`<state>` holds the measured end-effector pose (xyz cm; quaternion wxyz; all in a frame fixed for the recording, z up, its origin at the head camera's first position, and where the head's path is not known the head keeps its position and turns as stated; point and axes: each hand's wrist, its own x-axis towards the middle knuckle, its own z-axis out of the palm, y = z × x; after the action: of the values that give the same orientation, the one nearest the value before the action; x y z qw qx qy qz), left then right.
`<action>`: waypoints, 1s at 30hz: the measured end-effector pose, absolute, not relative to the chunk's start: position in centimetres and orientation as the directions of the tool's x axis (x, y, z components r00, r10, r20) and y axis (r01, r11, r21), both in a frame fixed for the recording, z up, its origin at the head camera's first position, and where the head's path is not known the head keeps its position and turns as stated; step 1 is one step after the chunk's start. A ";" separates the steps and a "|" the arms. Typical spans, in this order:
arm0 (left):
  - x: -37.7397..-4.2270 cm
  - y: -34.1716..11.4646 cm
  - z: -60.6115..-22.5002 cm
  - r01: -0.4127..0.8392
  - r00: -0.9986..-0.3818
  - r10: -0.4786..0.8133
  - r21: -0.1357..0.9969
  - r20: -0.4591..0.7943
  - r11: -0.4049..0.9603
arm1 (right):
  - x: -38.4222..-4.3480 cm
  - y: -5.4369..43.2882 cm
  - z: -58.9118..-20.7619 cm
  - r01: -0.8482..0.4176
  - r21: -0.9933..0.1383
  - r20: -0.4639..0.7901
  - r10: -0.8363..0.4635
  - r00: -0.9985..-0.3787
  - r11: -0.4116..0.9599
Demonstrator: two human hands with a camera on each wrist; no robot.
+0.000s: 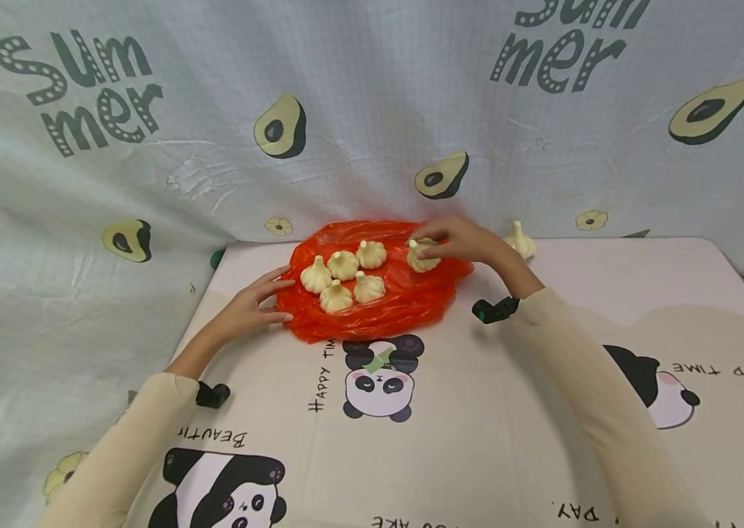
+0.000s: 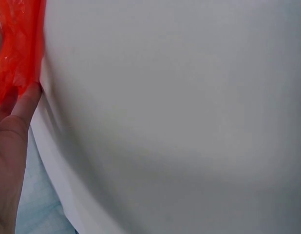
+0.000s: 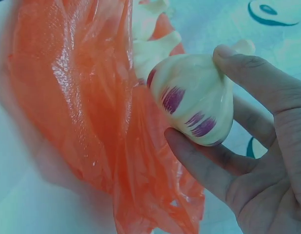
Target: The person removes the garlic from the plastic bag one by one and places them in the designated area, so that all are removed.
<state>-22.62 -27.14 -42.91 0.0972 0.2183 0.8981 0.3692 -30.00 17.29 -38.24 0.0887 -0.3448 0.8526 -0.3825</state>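
A red plastic bag [image 1: 405, 304] lies spread on the table, with several garlic bulbs [image 1: 370, 287] grouped in its left half. My right hand [image 1: 461, 238] pinches another garlic bulb [image 3: 192, 100] between thumb and fingers over the bag's right part. Purple streaks mark the underside of this bulb in the right wrist view. At the bag's left edge, my left hand [image 1: 246, 312] touches the plastic with its fingers spread and fairly straight. The left wrist view shows its fingertips right at the red plastic [image 2: 19, 48].
One more garlic bulb [image 1: 520, 242] sits at the table's back edge, to the right of the bag and behind my right forearm. A patterned curtain [image 1: 359, 110] hangs close behind the table. The panda-printed table top [image 1: 451, 440] stretches towards me.
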 end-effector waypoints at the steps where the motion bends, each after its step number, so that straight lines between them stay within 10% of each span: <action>1: -22.6 -27.1 -42.9 0.325 -0.885 0.466 0.704 -0.010 0.631 | -29.7 17.5 -38.1 -0.523 -0.709 0.122 -0.649 -0.751 0.473; 30: -22.9 -27.7 -42.8 0.250 -0.888 0.457 0.778 -0.053 0.576 | -24.6 21.2 -37.4 -0.404 -0.732 0.158 -0.441 -0.884 0.549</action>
<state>-22.86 -27.72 -42.83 0.1249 0.2013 0.8789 0.4141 -24.62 21.18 -37.39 0.0221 -0.2401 0.8797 -0.4098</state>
